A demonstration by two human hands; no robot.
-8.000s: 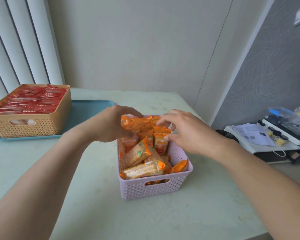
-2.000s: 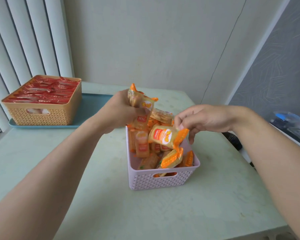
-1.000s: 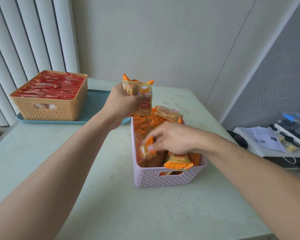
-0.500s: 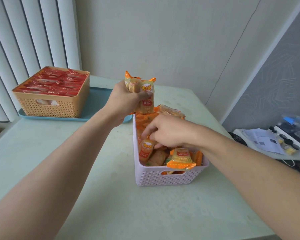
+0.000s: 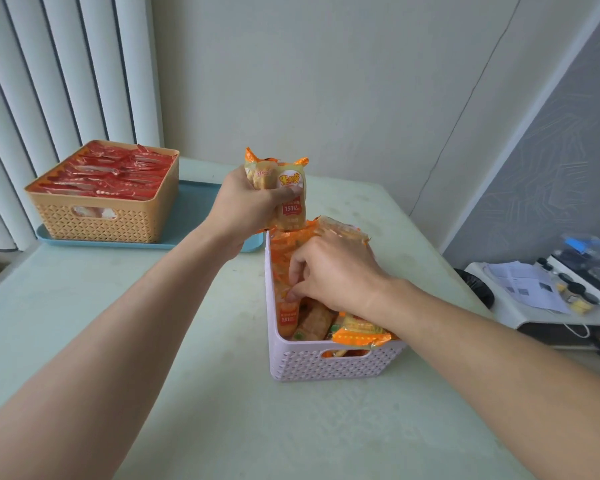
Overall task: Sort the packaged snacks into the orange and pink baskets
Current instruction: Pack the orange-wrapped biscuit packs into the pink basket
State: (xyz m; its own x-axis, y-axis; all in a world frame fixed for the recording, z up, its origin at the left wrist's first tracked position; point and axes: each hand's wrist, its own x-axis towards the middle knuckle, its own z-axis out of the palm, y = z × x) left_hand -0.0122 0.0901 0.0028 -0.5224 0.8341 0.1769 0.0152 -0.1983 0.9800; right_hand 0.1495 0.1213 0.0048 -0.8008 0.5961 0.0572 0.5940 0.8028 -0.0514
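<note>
The pink basket (image 5: 329, 362) stands at the middle of the table and holds several orange snack packs (image 5: 359, 336). My left hand (image 5: 248, 206) hovers over its far left corner, shut on a bunch of upright orange packs (image 5: 286, 188). Inside the basket, my right hand (image 5: 333, 271) has its fingertips pinching an orange pack (image 5: 286, 311) against the left wall. The orange basket (image 5: 101, 216) at the back left is full of red snack packs (image 5: 111, 169).
The orange basket rests on a blue tray (image 5: 201, 220) by the vertical blinds (image 5: 49, 81). Pale green tabletop (image 5: 153, 341) lies around the pink basket. Off the right edge stands a low white stand (image 5: 551, 303) with papers and small jars.
My right hand dropped a pack into the pink basket, then reached down along its left wall and pinched a pack there. My left hand stayed raised with its bunch.
</note>
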